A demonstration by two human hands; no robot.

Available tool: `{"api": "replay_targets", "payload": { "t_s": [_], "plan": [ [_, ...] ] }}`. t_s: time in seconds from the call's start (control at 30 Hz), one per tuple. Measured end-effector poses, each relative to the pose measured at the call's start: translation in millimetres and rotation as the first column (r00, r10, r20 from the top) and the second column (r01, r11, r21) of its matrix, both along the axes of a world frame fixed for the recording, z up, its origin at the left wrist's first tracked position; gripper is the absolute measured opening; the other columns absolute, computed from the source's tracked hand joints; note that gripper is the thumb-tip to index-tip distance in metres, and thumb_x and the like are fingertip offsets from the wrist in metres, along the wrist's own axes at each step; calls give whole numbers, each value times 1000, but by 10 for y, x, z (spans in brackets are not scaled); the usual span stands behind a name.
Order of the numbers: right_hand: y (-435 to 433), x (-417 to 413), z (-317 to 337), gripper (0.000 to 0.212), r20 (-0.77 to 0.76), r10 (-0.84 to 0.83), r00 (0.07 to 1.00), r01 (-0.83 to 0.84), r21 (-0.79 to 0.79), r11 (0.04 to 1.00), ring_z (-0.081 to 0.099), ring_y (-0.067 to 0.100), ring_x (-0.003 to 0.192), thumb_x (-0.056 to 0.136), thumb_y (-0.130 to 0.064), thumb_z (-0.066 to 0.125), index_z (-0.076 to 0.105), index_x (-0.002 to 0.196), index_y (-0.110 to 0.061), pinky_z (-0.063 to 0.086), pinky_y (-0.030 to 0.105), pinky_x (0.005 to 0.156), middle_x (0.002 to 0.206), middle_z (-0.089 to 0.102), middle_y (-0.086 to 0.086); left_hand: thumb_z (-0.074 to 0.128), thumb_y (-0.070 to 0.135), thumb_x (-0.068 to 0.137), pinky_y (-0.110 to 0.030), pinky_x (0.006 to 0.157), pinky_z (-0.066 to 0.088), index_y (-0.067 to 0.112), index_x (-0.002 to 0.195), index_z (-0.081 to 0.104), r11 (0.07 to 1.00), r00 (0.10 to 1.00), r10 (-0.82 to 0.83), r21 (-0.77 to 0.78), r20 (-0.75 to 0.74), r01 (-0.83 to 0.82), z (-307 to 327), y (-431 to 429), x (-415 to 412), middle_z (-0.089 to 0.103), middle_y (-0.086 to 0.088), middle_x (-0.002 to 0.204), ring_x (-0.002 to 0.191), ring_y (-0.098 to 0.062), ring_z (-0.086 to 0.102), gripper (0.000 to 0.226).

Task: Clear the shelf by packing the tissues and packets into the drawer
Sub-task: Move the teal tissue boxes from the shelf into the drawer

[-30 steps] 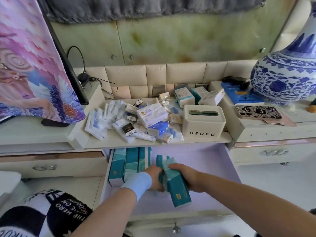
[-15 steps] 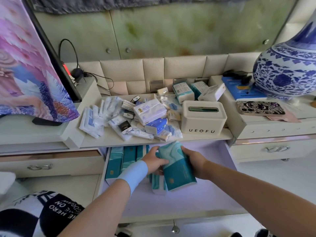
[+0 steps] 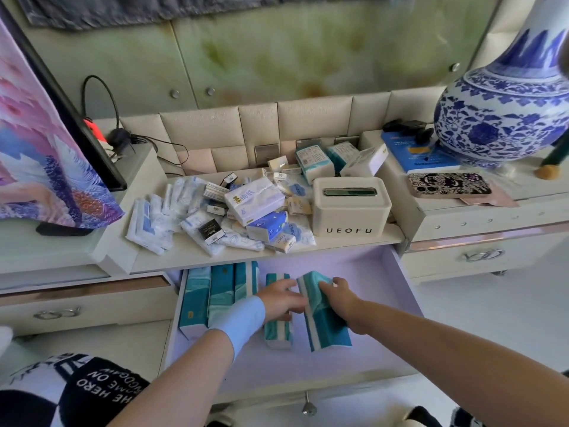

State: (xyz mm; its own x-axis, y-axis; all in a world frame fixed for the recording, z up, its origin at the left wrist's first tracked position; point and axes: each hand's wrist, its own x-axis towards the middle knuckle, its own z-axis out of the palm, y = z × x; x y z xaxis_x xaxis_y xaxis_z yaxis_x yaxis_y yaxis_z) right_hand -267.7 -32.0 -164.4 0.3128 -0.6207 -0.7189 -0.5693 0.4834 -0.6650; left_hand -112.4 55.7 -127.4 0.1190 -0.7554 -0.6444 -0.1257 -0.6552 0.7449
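Mostly, open room lay right of the right hand (image 3: 338,298), where the bare lilac floor of the pulled-out white drawer (image 3: 378,303) ran to its right wall. More bare floor lay nearer the person, up to the front rim. Left of the left hand (image 3: 283,298), three upright teal tissue packs (image 3: 215,291) stood in a row against the drawer's left wall. The left hand, above a pale blue wristband (image 3: 243,315), lay with straight fingers across a narrow fourth teal pack (image 3: 277,334) and touched the left face of a larger teal-and-white soft tissue pack (image 3: 326,325). The right hand gripped that larger pack at its far right edge, fingers curled over it, so it leaned between both hands. Beyond the hands, on the cream shelf (image 3: 354,245), a heap of small white and blue tissue packets (image 3: 246,211) lay just left of a white plastic tissue box (image 3: 351,208).
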Motion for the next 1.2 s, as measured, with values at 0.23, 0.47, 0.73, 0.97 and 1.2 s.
{"api": "replay_targets", "payload": {
  "t_s": [0.23, 0.47, 0.73, 0.97, 1.2],
  "plan": [
    [48, 72, -152, 66, -60, 205, 977, -203, 49, 978, 57, 29, 113, 90, -29, 68, 29, 143, -21, 54, 52, 89, 126, 55, 8, 54, 9, 89, -30, 107, 40, 37, 147, 35, 876, 716, -461, 137, 525, 463, -123, -5, 36, 41, 8, 152, 134, -17, 44, 68],
    [-94, 248, -174, 66, -28, 123, 992, -124, -25, 992, 59, 24, 107, 97, -13, 58, 26, 153, -22, 62, 39, 68, 128, 54, 10, 85, 31, 67, -46, 114, 30, 25, 154, 11, 653, 125, -624, 427, 771, 626, -275, 115, 261, 2, -4, 159, 147, -29, 7, 114],
    [-178, 438, -111, 45, -134, 89, 987, -95, -41, 995, 68, 23, 87, 98, -28, 57, 42, 139, -17, 62, 38, 56, 100, 60, 6, 74, 29, 79, -39, 93, 48, 20, 139, 38, 775, 209, -465, 281, 861, 566, -328, 114, 553, 30, 0, 144, 129, -24, 34, 72],
    [-298, 401, -111, 108, -39, 503, 863, -502, -162, 849, 55, 21, 118, 74, -16, 84, 13, 155, -25, 53, 37, 91, 134, 53, -1, 76, 40, 79, -38, 91, 50, 17, 138, 39, 813, 277, -447, 257, 850, 523, -285, 120, 559, 31, 0, 140, 129, -22, 33, 73],
    [-103, 431, -263, 128, -433, 569, 699, -713, -362, 600, 53, 17, 115, 74, -26, 83, -16, 155, -24, 52, 31, 91, 137, 44, 3, 75, 38, 78, -38, 85, 50, 25, 140, 35, 808, 285, -479, 289, 831, 514, -283, 89, 566, 28, 0, 141, 130, -24, 30, 75]
  ]
}}
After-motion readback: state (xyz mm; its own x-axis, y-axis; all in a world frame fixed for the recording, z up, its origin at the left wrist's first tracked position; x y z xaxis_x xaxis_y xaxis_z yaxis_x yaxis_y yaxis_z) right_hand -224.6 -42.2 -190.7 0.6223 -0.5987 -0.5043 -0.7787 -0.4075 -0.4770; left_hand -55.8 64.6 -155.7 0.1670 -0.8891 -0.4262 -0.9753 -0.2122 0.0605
